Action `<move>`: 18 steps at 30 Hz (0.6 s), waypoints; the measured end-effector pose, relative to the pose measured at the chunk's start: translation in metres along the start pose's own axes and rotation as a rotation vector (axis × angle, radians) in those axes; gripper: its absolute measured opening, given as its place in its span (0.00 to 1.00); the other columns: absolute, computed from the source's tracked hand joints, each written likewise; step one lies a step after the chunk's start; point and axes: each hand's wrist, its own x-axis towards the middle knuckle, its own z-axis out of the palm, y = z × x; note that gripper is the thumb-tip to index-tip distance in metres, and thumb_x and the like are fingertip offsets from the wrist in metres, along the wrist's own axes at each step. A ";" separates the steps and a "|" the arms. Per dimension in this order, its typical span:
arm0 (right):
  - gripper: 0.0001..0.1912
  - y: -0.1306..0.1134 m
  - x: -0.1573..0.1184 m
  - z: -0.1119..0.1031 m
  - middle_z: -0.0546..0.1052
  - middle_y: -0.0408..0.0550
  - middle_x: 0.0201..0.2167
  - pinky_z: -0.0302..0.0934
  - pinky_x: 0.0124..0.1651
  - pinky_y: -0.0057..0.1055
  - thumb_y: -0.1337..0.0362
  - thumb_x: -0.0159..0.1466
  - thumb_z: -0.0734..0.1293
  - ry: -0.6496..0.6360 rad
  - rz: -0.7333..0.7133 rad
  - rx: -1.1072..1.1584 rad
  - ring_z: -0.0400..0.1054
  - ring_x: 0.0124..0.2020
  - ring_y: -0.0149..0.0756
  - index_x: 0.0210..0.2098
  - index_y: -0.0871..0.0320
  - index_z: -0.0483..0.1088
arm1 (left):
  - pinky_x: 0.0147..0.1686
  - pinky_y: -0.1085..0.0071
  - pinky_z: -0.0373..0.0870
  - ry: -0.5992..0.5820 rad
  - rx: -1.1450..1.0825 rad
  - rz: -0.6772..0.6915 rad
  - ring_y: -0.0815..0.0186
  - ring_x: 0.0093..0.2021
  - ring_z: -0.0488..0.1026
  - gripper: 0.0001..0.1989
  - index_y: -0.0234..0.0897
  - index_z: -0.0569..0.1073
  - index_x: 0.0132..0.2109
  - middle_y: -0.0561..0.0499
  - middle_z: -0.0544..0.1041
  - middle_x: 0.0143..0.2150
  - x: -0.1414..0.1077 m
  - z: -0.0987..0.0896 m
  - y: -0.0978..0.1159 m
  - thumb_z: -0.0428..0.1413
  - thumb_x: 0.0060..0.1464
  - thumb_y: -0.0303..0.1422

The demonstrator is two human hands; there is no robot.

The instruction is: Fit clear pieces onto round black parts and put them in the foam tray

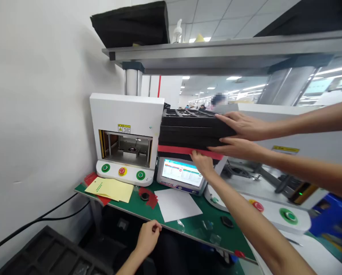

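Observation:
A stack of black trays (188,128) rests on a red tray (173,150), above a small touchscreen unit (181,173). My right hand (202,163) reaches up and grips the front edge of the red tray. My left hand (148,236) is low down, fingers curled over the front edge of the green bench mat (231,236). A co-worker's two hands come in from the right. One hand (242,125) lies on the side of the black stack and the other (239,149) just under it.
A white press machine (126,133) with green and red buttons stands at the left by the wall. Yellow sheets (110,189) and a white sheet (176,204) lie on the mat. A second white machine base (274,214) sits on the right. A black tray (50,254) lies bottom left, under a metal shelf (231,47).

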 end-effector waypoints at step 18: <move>0.15 -0.115 -0.306 0.010 0.74 0.41 0.25 0.68 0.34 0.29 0.56 0.69 0.63 -0.170 -0.521 0.498 0.69 0.27 0.29 0.29 0.56 0.70 | 0.63 0.38 0.59 -0.022 0.102 0.404 0.44 0.62 0.66 0.34 0.47 0.69 0.61 0.43 0.74 0.59 -0.101 0.114 -0.077 0.57 0.43 0.32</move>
